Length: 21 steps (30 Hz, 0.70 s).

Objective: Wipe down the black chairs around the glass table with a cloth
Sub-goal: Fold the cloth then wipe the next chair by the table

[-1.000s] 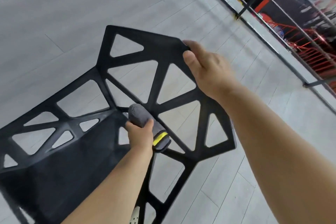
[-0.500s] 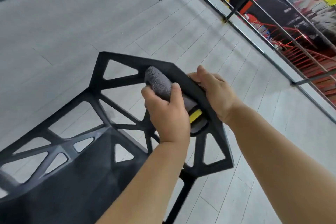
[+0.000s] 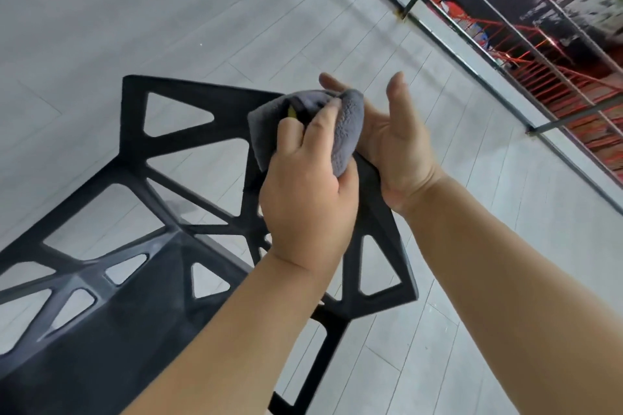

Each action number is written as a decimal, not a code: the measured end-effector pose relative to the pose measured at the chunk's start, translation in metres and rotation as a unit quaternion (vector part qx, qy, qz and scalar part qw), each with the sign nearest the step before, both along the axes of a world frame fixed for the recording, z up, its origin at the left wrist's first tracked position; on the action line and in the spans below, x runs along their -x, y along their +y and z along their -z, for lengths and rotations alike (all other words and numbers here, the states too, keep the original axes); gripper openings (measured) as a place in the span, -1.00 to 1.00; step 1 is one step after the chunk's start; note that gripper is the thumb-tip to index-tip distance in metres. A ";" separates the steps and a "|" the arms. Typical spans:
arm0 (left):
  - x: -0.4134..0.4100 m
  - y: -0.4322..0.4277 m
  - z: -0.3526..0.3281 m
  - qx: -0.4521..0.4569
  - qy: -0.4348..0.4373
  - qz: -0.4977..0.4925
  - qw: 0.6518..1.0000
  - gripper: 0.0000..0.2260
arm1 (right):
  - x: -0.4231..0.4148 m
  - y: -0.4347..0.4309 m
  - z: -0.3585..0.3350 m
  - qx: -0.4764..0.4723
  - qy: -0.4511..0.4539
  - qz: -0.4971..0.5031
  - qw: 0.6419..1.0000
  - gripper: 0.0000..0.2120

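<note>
A black chair (image 3: 188, 162) with triangular cut-outs fills the lower left; its open-work backrest faces me and its seat lies at bottom left. My left hand (image 3: 306, 199) grips a bunched grey cloth (image 3: 347, 131) with a yellow tag, held above the backrest's top right corner. My right hand (image 3: 394, 145) is beside it, palm turned toward the cloth, fingers straight and thumb raised, touching the cloth's far side. The chair's corner under both hands is hidden.
Pale grey plank floor (image 3: 202, 10) surrounds the chair. A black metal railing (image 3: 472, 67) runs diagonally along the right, with red stairs (image 3: 573, 84) below it. The glass table is out of view.
My left hand has lifted the cloth off the backrest's upper edge. My right hand has let go of the chair's corner and opened against the cloth.
</note>
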<state>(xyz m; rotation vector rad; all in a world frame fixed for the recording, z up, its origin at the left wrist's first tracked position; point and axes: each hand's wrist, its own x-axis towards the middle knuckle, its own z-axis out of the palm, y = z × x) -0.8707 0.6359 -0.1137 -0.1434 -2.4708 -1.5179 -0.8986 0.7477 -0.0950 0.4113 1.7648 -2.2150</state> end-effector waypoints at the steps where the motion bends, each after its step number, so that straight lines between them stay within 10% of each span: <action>1: -0.005 0.002 0.001 0.006 0.003 0.013 1.000 -0.56 | 0.000 0.000 0.000 0.030 -0.003 -0.001 1.000 -0.22; 9: -0.064 0.013 0.030 -0.055 -0.003 0.094 0.994 -0.48 | 0.003 -0.002 0.001 0.076 -0.058 -0.138 0.986 -0.07; 21: -0.164 0.013 0.103 0.060 0.084 0.265 0.959 -0.45 | -0.001 -0.005 -0.007 -0.178 -0.047 -0.093 0.978 -0.14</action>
